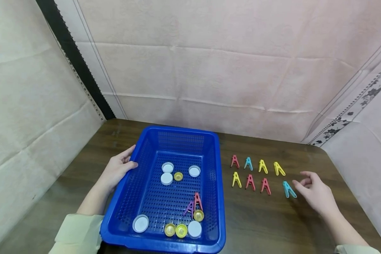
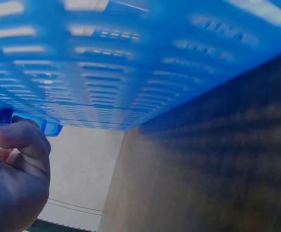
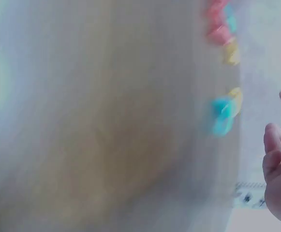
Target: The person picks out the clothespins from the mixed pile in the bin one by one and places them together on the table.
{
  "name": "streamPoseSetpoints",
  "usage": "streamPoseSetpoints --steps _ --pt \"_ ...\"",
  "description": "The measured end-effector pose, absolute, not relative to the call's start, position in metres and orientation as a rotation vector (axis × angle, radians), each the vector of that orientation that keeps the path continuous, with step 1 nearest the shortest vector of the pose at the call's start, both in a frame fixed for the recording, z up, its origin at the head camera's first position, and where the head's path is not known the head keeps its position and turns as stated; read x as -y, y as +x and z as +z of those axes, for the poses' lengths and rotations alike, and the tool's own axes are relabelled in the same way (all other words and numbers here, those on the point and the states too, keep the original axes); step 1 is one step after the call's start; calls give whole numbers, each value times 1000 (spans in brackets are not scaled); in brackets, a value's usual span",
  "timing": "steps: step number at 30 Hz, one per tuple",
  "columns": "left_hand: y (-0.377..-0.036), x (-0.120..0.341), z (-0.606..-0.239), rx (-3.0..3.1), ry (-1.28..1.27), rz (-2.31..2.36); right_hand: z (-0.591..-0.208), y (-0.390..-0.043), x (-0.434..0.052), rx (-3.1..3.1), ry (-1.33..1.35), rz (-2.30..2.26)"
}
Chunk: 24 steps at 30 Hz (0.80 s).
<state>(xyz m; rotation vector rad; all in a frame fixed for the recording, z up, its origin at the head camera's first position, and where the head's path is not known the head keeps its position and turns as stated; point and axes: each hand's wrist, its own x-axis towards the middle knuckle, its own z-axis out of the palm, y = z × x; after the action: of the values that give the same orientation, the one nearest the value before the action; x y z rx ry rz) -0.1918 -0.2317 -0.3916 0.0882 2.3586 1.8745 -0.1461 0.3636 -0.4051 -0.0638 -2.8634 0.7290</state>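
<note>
Blue plastic filled the near view: the basket point(image 1: 216, 197) sat on the dark wooden bench point(image 1: 273, 225), holding white caps point(image 1: 140, 223) and yellow caps point(image 1: 176, 230) along its near wall, with a red peg point(image 1: 197, 201) and a purple peg point(image 1: 189, 207) just beside a yellow cap further in, and more caps grouped toward the far end. The left hand point(image 1: 115, 170) held the basket's left rim, thumb hooked over the edge and fingers curled under it, as the left wrist view confirmed; that grip looked firm enough to steady the basket, and it was best kept so. To the right, the right hand point(image 1: 315, 193) hovered with a released grip, fingers loosely spread and holding nothing, just beside a blue peg point(image 1: 289, 189) that lay at the right end of the near row. Judging from this, the peg had only just been placed or was about to be adjusted; a good finish would line it up evenly with the red pegs point(image 1: 258, 183) and yellow peg point(image 1: 236, 180) in its row. Beyond lay the far row point(image 1: 257, 165) of red, blue and yellow pegs. The right wrist view was too blurred to add detail.
</note>
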Motion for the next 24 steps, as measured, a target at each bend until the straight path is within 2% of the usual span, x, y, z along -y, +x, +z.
streamPoseSetpoints --steps 7,15,24 --pt "-193 232 -392 -2370 75 1861 -376 -161 -307 2745 159 798" --pt "-193 232 -393 -2370 76 1861 -362 -172 -236 2730 437 1014" --pt "-193 233 -394 -2362 74 1863 -343 -179 -183 2763 654 1128"
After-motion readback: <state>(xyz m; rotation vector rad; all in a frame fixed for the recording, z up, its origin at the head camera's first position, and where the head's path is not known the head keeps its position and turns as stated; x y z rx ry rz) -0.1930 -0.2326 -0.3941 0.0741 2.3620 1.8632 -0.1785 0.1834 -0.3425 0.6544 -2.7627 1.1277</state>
